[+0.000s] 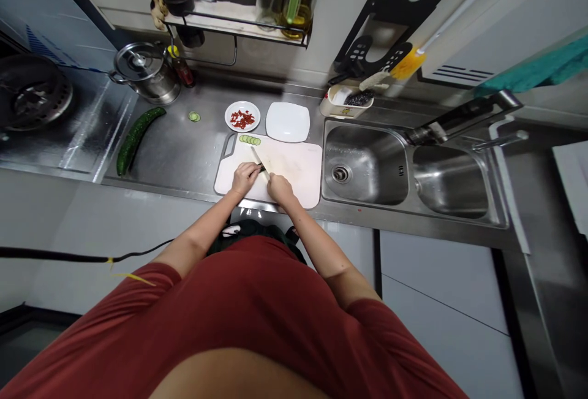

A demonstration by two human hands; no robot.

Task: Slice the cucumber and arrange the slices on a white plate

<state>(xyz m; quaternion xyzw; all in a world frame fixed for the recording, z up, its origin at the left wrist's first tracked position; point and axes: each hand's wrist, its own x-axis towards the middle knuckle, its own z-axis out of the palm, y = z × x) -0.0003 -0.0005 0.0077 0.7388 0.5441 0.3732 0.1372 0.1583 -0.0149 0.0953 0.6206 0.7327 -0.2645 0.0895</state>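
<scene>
Where the hands meet, head view: the left hand [245, 179] and right hand [281, 190] are close together over the near half of the board [298, 169].
Left grip: fingers drawn together on a dark green piece [262, 168], which seems held down on the board; most of it is hidden.
Right grip: closed round the handle of the knife [258, 160], its blade slanting forward and to the left.
Piece: at the left hand's fingertips, on their right side, with the blade right at it; whether the edge is in it or only against it cannot be told. Its long axis seems to run across the blade, though too little shows to be sure.
Nearer hand: the left, touching the piece; the right is just to the right and slightly closer to the body.
Slices [250, 140]: an overlapping row at the board's far left corner, just beyond the knife tip.
Surface [184, 151]: a curved cucumber [138, 136] lies well to the left, lengthwise away from the body.
Beyond the board: a dish [228, 117] of red bits [242, 120], with a plate [288, 122] just to its right.
</scene>
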